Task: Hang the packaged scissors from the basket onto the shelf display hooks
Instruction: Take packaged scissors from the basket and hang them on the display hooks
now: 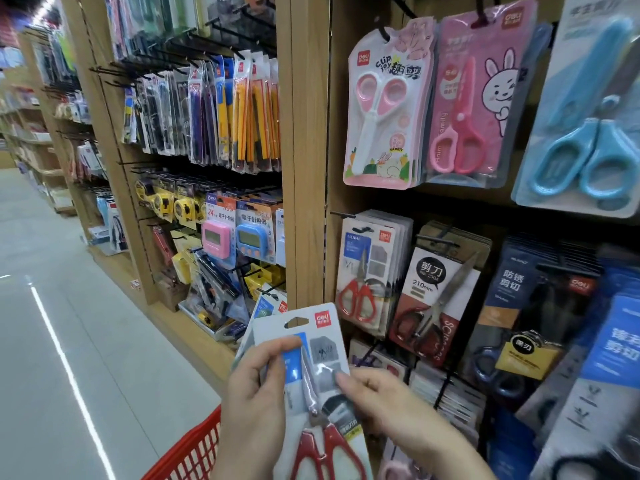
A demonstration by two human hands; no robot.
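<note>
Left hand point(256, 403) and right hand point(391, 408) both pinch the scissors pack point(323, 346); I'd square its hang hole to the hook point(364, 230) of the matching packs point(367, 271), then slide on.

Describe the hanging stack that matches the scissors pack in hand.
Start at the wooden upright dividing the shelving. Just right of it, below the pink rabbit scissors pack, hangs the matching stack. Only it shows red handles on a white card with a blue panel; the 210mm scissors pack beside it has dark handles.
</note>
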